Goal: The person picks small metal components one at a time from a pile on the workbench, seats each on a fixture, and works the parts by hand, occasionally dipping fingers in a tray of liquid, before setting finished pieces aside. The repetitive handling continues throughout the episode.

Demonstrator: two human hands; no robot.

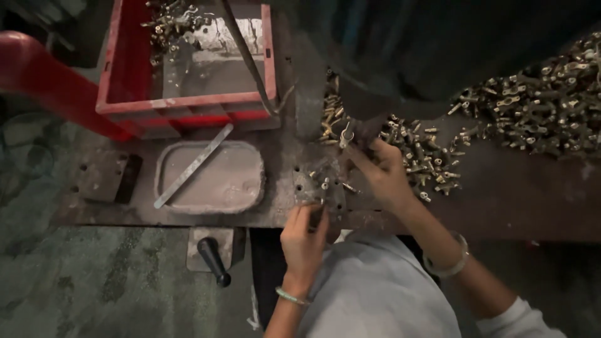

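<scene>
My right hand [383, 172] pinches a small brass fitting [345, 135] between thumb and fingers, just above a metal fixture block [320, 183] on the workbench. My left hand [303, 243] grips a dark lever or handle [316, 217] at the front edge of that fixture. A pile of small brass parts [426, 159] lies right beside my right hand and spreads toward a bigger heap [538, 106] at the far right.
A red plastic crate [188, 106] with several brass parts stands at the back left. A shallow grey metal tray [210, 176] holds a flat metal bar [194, 165]. A black-handled knob [214, 261] sticks out below the bench. A dark machine body [438, 44] looms above.
</scene>
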